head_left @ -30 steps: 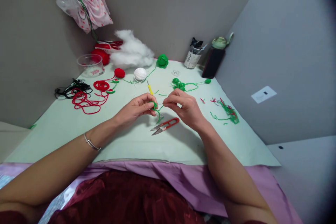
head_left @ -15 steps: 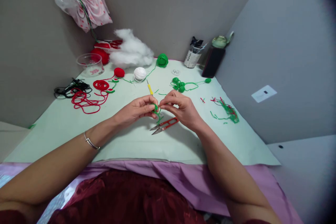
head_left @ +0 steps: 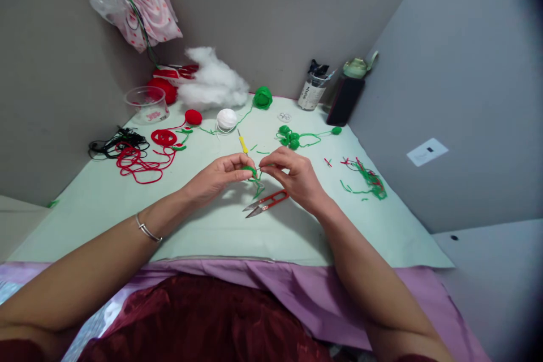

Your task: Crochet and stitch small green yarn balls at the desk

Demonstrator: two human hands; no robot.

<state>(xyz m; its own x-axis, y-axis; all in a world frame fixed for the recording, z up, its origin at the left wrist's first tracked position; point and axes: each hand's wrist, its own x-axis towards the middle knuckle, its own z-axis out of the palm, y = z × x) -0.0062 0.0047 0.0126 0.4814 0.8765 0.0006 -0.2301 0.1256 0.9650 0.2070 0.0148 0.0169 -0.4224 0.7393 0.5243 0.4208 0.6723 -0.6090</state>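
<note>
My left hand (head_left: 227,174) is closed, thumb and fingers pinching a small green crocheted piece (head_left: 251,171). Green and pale yarn ends hang from this piece towards the table. Close on its right, my right hand (head_left: 292,172) is closed in a pinch on a thin needle-like thing (head_left: 258,168), which points at the green piece; its exact kind is too small to tell. Below the hands lie thread snips (head_left: 266,202) with red handles, their blades to the left. Just beyond the hands rests a yellow-handled crochet hook (head_left: 243,143).
Behind are a green yarn ball (head_left: 262,98), a white yarn ball (head_left: 226,119), a red yarn ball (head_left: 193,117) and white stuffing (head_left: 214,82). Green crocheted pieces (head_left: 289,137) and yarn scraps (head_left: 371,181) lie right. A clear tub (head_left: 146,106) stands left; a bottle (head_left: 347,93) stands back right.
The green piece has turned slightly in my left fingers, and my left thumb now lies flatter along it. My right hand has barely shifted. Everything on the table stays in place.
</note>
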